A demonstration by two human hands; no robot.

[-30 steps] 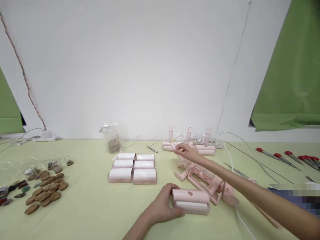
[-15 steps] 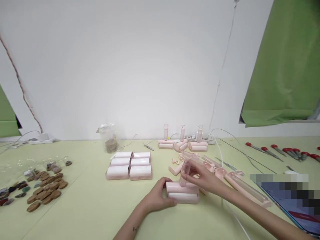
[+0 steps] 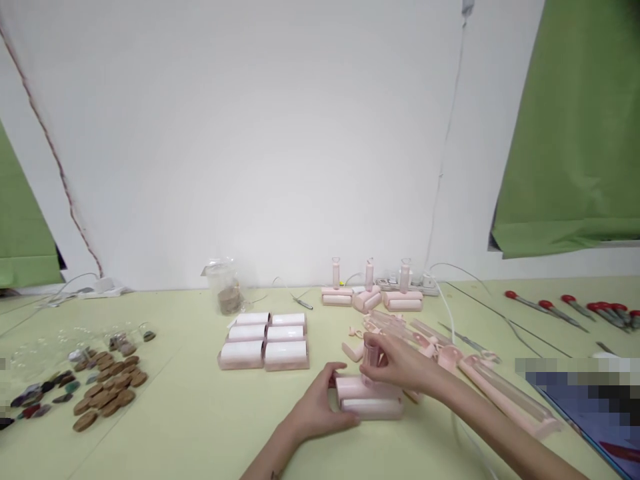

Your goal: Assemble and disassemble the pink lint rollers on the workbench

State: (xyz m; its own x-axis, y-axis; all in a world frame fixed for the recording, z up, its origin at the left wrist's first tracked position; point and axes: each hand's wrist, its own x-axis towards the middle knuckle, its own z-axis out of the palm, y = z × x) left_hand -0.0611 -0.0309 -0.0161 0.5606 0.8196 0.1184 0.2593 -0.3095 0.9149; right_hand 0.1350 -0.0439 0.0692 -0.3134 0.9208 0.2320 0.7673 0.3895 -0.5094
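Note:
A pink lint roller (image 3: 370, 399) with a white roll stands on the table in front of me. My left hand (image 3: 323, 405) grips the left end of its head, thumb at the front and fingers behind. My right hand (image 3: 397, 360) is closed round the clear pink handle (image 3: 371, 353), which rises upright from the top of the head. The joint between handle and head is partly hidden by my fingers. Behind my right hand lies a pile of loose pink and clear handle parts (image 3: 395, 323).
White rolls in pink cases (image 3: 285, 353) sit in rows to the left. Lint rollers with upright handles (image 3: 336, 293) stand by the wall. Cork pieces (image 3: 107, 393) and stones lie far left. Red-handled tools (image 3: 605, 310) and a white cable (image 3: 447, 307) are at right.
The view has shifted slightly, so everything sits a little lower and further right. My right hand has turned a little on the handle; both hands keep their hold.

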